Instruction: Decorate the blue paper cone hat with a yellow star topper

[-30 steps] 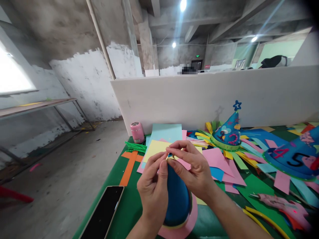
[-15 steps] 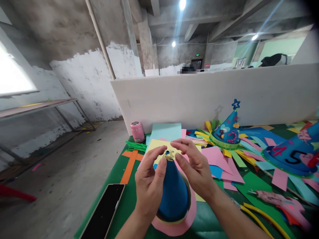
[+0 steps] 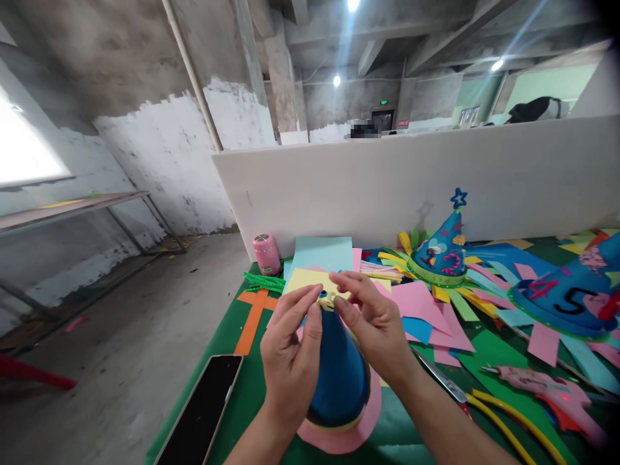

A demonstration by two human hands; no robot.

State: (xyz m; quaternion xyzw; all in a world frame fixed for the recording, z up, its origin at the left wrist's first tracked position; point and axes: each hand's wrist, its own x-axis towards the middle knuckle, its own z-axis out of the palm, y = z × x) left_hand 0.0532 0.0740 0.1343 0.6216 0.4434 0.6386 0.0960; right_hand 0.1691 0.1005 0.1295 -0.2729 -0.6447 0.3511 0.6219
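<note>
A blue paper cone hat (image 3: 339, 374) with a pink round brim stands upright on the green table (image 3: 252, 394) right in front of me. At its tip sits a small yellow piece (image 3: 325, 301). My left hand (image 3: 290, 355) presses against the cone's left side, thumb and fingers pinching near the tip. On the right side, my right hand (image 3: 372, 326) has thumb and fingers closed in at the same yellow piece.
A black phone (image 3: 203, 410) lies at the left table edge. Coloured paper sheets (image 3: 324, 255), green pipe cleaners (image 3: 264, 282) and a pink can (image 3: 266, 254) sit behind. Finished decorated hats (image 3: 445, 248) stand at the right before a white partition (image 3: 411, 181). Scissors (image 3: 465, 397) lie right.
My hands opened a little around the cone tip half a second ago and have closed in on it again. The view has tilted slightly down.
</note>
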